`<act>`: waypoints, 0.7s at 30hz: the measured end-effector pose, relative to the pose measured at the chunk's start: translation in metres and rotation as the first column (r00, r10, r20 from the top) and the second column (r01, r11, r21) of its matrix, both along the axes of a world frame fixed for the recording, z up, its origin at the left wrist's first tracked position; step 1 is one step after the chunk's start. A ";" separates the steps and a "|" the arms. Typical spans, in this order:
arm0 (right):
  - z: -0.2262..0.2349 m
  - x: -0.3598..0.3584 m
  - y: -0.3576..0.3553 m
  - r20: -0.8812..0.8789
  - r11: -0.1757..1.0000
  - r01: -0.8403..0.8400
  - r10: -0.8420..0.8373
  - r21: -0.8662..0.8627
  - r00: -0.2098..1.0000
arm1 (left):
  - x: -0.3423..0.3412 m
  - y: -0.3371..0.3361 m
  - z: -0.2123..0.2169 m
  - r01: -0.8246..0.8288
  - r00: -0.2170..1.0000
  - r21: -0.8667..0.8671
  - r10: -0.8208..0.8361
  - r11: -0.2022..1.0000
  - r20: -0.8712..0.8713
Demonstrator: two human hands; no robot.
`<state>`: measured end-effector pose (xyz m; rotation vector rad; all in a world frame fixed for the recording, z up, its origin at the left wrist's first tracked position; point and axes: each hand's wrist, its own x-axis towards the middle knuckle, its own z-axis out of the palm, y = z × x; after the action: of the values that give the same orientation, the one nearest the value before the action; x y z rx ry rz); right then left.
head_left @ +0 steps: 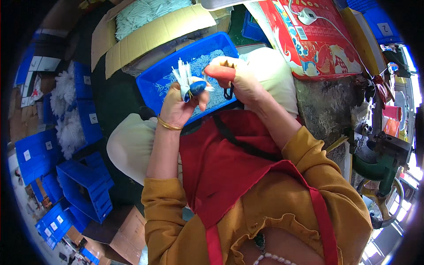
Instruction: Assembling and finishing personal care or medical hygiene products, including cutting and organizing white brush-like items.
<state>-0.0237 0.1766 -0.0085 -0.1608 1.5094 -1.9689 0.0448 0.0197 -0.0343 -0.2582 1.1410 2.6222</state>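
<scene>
My left hand (pixel 176 108) is closed round a bunch of small white-bristled brushes (pixel 183 75), their bristly ends pointing up. A blue finger cover (pixel 197 88) sits on one of its digits. Close by on the right, my right hand (pixel 243 81) has its fingers bent together, with an orange-red finger cover (pixel 220 72) on one. Below those fingers shows a black loop (pixel 228 93), part of a small tool whose kind I cannot make out. Under both hands stands a blue bin (pixel 148 90) holding many small pale pieces (pixel 212 98).
Beyond the bin, an open cardboard box (pixel 161 37) holds many thin pale sticks (pixel 145 17). A red printed box (pixel 316 39) with a white cable lies at the far right. Blue crates (pixel 84 185) are stacked at left; a green machine (pixel 382 170) stands at right.
</scene>
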 end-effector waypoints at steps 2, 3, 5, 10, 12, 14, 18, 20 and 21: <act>0.003 0.000 0.004 0.074 0.969 -0.180 0.195 -0.172 0.978 | 0.001 0.002 -0.003 0.050 0.997 0.155 -0.040 0.987 -0.067; 0.004 0.004 0.001 0.072 0.968 -0.181 0.196 -0.173 0.978 | 0.000 0.004 -0.004 0.050 0.997 0.153 -0.039 0.987 -0.069; 0.007 0.014 -0.007 0.019 0.973 -0.038 0.043 -0.226 0.999 | -0.005 0.017 0.001 -0.213 0.969 0.189 0.183 0.959 0.165; -0.008 0.010 -0.003 0.001 0.979 -0.099 0.101 -0.181 0.995 | -0.001 0.028 -0.006 -0.202 0.976 0.092 0.193 0.975 0.101; -0.008 0.009 -0.003 0.016 0.977 -0.129 0.133 -0.168 0.991 | 0.001 0.031 -0.008 -0.224 0.971 0.034 0.220 0.974 0.092; -0.007 0.009 -0.003 0.032 0.976 -0.153 0.160 -0.152 0.987 | 0.000 0.033 -0.007 -0.225 0.971 0.018 0.223 0.974 0.089; -0.015 0.011 -0.009 0.162 0.969 -0.011 0.052 -0.248 0.985 | 0.000 0.036 -0.012 -0.233 0.970 -0.024 0.234 0.972 0.063; -0.017 0.010 -0.010 0.192 0.962 0.010 0.044 -0.273 0.980 | 0.000 0.036 -0.014 -0.239 0.969 -0.006 0.239 0.971 0.063; -0.017 0.010 -0.010 0.196 0.953 0.013 0.049 -0.303 0.979 | -0.001 0.036 -0.014 -0.245 0.968 0.011 0.244 0.970 0.062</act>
<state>-0.0141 0.1670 -0.0259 -0.1004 1.0689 -2.1235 0.0442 0.0558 -0.0484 -0.5001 1.1281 2.8131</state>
